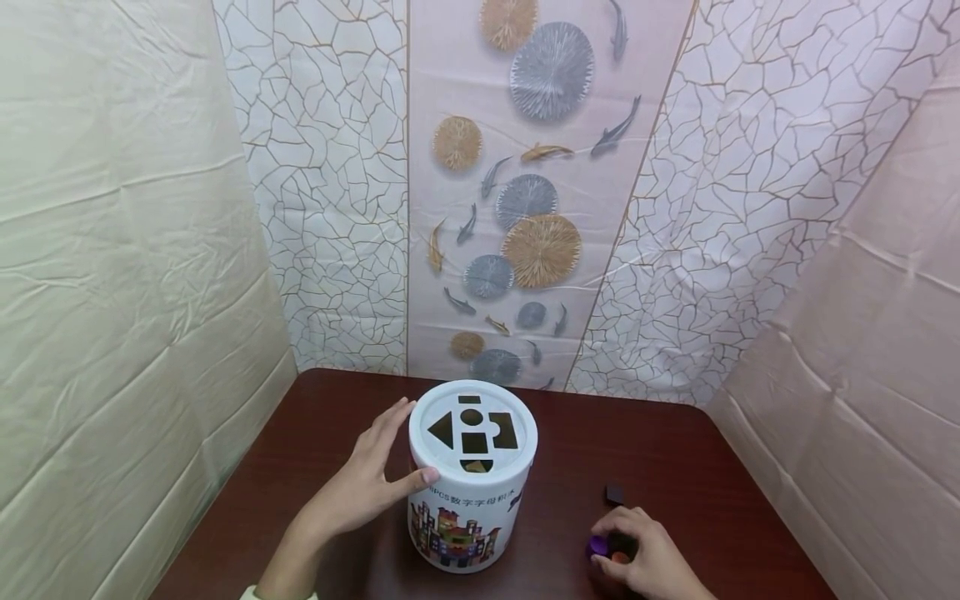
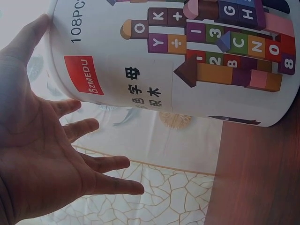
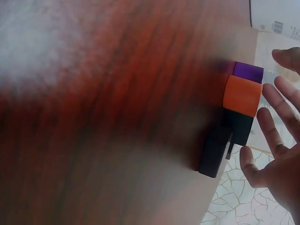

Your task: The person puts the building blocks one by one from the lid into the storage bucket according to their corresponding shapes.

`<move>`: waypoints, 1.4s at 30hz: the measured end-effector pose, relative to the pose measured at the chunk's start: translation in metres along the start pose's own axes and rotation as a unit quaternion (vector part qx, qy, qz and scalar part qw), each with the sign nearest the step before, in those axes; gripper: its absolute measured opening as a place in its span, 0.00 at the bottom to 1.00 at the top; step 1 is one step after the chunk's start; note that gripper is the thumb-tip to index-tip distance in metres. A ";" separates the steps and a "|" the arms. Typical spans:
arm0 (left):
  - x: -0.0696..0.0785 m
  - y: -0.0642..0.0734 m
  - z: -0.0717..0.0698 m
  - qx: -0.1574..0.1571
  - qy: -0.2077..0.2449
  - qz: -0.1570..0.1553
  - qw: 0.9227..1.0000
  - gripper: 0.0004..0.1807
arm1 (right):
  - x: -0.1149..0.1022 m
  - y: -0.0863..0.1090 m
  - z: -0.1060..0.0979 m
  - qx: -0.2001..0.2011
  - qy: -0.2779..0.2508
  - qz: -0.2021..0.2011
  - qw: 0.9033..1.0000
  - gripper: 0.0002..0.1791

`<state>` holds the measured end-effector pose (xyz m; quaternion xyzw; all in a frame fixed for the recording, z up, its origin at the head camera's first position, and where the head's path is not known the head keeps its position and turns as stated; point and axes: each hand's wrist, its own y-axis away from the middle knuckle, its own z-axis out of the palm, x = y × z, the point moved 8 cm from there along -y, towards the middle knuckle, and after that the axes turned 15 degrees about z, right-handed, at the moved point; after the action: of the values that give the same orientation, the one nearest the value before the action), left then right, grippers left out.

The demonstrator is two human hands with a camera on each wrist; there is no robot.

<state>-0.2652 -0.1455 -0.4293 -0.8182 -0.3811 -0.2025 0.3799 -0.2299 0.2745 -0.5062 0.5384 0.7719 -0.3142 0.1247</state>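
A white cylindrical block bucket stands upright, its printed side facing my left wrist camera. Triangular, round, square and other cut-outs pierce its pale lid. My left hand rests against the bucket's left side, thumb at the front rim and fingers spread toward the back. On the right, my right hand hovers around a small cluster of blocks, fingers slightly bent and apart. A purple block, an orange block and a dark block line up beside its fingertips. Another black block stands close by.
A dark block lies just beyond my right hand. The dark red-brown table has rounded far corners. Patterned cloth hangs behind it, with plain pale cloth at the sides.
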 end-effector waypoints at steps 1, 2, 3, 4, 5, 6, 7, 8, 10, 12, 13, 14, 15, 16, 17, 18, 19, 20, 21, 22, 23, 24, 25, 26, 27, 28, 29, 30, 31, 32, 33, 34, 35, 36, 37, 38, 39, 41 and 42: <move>0.000 0.000 0.000 0.001 -0.001 0.000 1.000 0.58 | 0.001 0.000 0.002 -0.010 -0.005 0.002 1.000 0.19; 0.000 0.000 0.000 0.001 -0.002 0.001 1.000 0.58 | 0.002 0.001 0.003 -0.021 -0.012 0.005 1.000 0.17; 0.000 0.000 0.000 0.002 -0.002 0.001 1.000 0.58 | 0.003 0.001 0.004 -0.028 -0.015 0.009 0.999 0.17; 0.000 0.000 0.000 0.002 -0.002 0.000 1.000 0.58 | 0.004 0.001 0.004 -0.033 -0.018 0.013 0.999 0.17; 0.000 0.000 0.000 0.002 -0.001 0.000 1.000 0.58 | 0.004 0.000 0.004 -0.035 -0.018 0.015 0.999 0.17; 0.000 0.000 0.000 0.002 -0.001 -0.001 1.000 0.58 | 0.005 0.000 0.005 -0.035 -0.015 0.019 0.999 0.17; 0.000 0.000 0.000 0.001 0.000 -0.002 1.000 0.58 | 0.006 0.000 0.004 -0.032 -0.009 0.023 0.999 0.18; 0.000 0.000 0.000 0.000 0.001 -0.003 1.000 0.58 | 0.007 0.000 0.004 -0.026 -0.001 0.024 0.999 0.19; 0.000 0.000 0.000 -0.001 0.001 -0.004 1.000 0.58 | 0.008 -0.001 0.003 -0.010 0.016 0.025 0.999 0.21; 0.000 0.000 0.000 -0.001 0.001 -0.004 1.000 0.58 | 0.008 -0.001 0.002 0.003 0.029 0.025 0.999 0.22; 0.000 0.000 -0.001 -0.001 0.001 -0.004 1.000 0.58 | 0.008 -0.001 0.002 0.008 0.033 0.024 0.999 0.22; 0.000 0.000 -0.001 -0.001 0.002 -0.004 1.000 0.58 | 0.008 -0.001 0.002 0.011 0.035 0.024 0.999 0.22; 0.001 0.000 -0.001 -0.001 0.001 -0.004 1.000 0.58 | 0.008 -0.002 0.001 0.013 0.037 0.025 0.999 0.22; 0.001 0.000 -0.001 0.000 0.002 -0.003 1.000 0.58 | 0.008 -0.002 0.001 0.012 0.038 0.026 0.999 0.22; 0.001 0.000 -0.001 0.000 0.003 -0.003 1.000 0.58 | 0.008 -0.003 0.001 0.010 0.039 0.028 0.999 0.22; 0.001 -0.001 -0.001 0.000 0.003 -0.003 1.000 0.58 | 0.008 -0.003 0.002 0.007 0.039 0.029 0.999 0.22; 0.001 -0.001 -0.001 0.000 0.003 -0.003 1.000 0.58 | 0.008 -0.004 0.002 0.003 0.039 0.029 0.999 0.21; 0.001 -0.001 -0.001 0.000 0.004 -0.003 1.000 0.58 | 0.008 -0.004 0.002 0.000 0.038 0.029 0.999 0.21; 0.001 -0.001 -0.001 0.000 0.004 -0.003 1.000 0.58 | 0.008 -0.005 0.002 -0.003 0.036 0.026 0.999 0.21; 0.001 -0.001 -0.001 0.000 0.003 -0.004 1.000 0.58 | 0.008 -0.005 0.002 -0.005 0.034 0.024 0.999 0.21; 0.001 -0.001 -0.001 0.000 0.003 -0.004 1.000 0.58 | 0.008 -0.005 0.003 -0.007 0.032 0.022 0.999 0.21; 0.001 -0.001 -0.001 -0.001 0.003 -0.005 1.000 0.58 | 0.008 -0.005 0.003 -0.008 0.031 0.020 0.999 0.21; 0.001 -0.001 -0.001 -0.001 0.003 -0.006 1.000 0.58 | 0.007 -0.005 0.003 -0.008 0.030 0.018 0.999 0.21; 0.001 -0.001 -0.001 0.000 0.002 -0.005 1.000 0.58 | 0.007 -0.005 0.003 -0.006 0.031 0.017 0.999 0.21; 0.001 -0.001 -0.001 0.000 0.002 -0.005 1.000 0.58 | 0.006 -0.005 0.002 -0.003 0.031 0.015 0.999 0.22; 0.001 -0.001 -0.001 0.000 0.002 -0.005 1.000 0.58 | 0.006 -0.006 0.002 0.000 0.031 0.014 0.999 0.22; 0.001 -0.001 -0.001 0.001 0.002 -0.005 1.000 0.58 | 0.005 -0.006 0.001 0.003 0.030 0.012 0.999 0.23; 0.002 -0.001 -0.002 0.001 0.002 -0.004 1.000 0.58 | 0.004 -0.006 0.000 0.008 0.029 0.009 1.000 0.23; 0.002 -0.001 -0.002 0.002 0.001 -0.004 1.000 0.58 | 0.002 -0.007 -0.001 0.013 0.027 0.006 1.000 0.24; 0.002 -0.001 -0.002 0.002 0.001 -0.003 1.000 0.58 | 0.001 -0.007 -0.002 0.018 0.025 0.003 1.000 0.25; 0.002 -0.001 -0.002 0.002 0.002 -0.004 1.000 0.58 | -0.001 -0.007 -0.002 0.022 0.023 0.000 1.000 0.26; 0.002 -0.001 -0.002 0.002 0.002 -0.004 1.000 0.58 | -0.002 -0.007 -0.003 0.025 0.019 -0.001 1.000 0.26; 0.002 -0.001 -0.002 0.001 0.003 -0.005 1.000 0.58 | -0.003 -0.008 -0.004 0.028 0.017 -0.002 0.999 0.26; 0.002 -0.001 -0.002 0.001 0.003 -0.006 1.000 0.58 | -0.005 -0.008 -0.005 0.029 0.014 -0.001 0.999 0.26; 0.001 -0.001 -0.002 0.001 0.003 -0.007 1.000 0.58 | -0.006 -0.008 -0.006 0.028 0.011 0.000 1.000 0.27; 0.001 0.000 -0.001 0.001 0.004 -0.007 1.000 0.58 | -0.008 -0.008 -0.006 0.028 0.008 0.001 1.000 0.26; 0.001 0.000 -0.001 0.001 0.003 -0.007 1.000 0.58 | -0.009 -0.008 -0.007 0.028 0.008 0.002 1.000 0.26; 0.001 0.000 -0.001 0.001 0.001 -0.006 1.000 0.58 | -0.013 -0.009 -0.010 0.030 0.008 0.003 1.000 0.27; 0.002 0.000 -0.001 0.001 0.001 -0.005 1.000 0.58 | -0.016 -0.010 -0.012 0.032 0.010 0.001 0.999 0.27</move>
<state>-0.2639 -0.1458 -0.4278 -0.8157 -0.3854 -0.2046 0.3799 -0.2311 0.2678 -0.4854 0.5464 0.7620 -0.3330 0.1002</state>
